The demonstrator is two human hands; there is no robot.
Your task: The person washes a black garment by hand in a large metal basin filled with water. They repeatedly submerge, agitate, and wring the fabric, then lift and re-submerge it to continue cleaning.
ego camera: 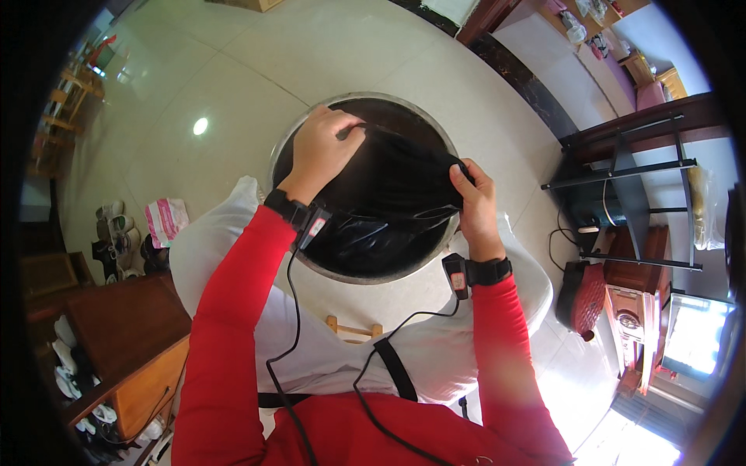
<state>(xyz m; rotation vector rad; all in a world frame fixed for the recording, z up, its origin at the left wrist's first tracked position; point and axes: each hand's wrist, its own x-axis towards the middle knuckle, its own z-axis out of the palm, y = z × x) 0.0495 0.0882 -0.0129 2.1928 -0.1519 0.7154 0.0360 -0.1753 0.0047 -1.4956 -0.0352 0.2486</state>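
Observation:
A black, thin, limp piece of material (402, 175), either cloth or plastic, is stretched between my two hands. My left hand (326, 145) pinches its upper left edge between thumb and fingers. At its right edge, my right hand (478, 192) grips a bunched part, thumb on top. Under it is a round dark tub or tabletop with a pale metallic rim (349, 278); which of the two I cannot tell. Glossy black film (361, 230), probably a plastic bag, lies across the near part of this round surface and is wrinkled. Both wrists carry black strapped devices with cables.
My knees flank the round rim, and a wooden stool (355, 331) shows between my legs. Shoes (122, 233) and a pink-and-white bag (166, 220) are on the left beside a wooden cabinet (128, 326). A black metal rack (629, 186) stands right, near a red-and-black object (583, 300).

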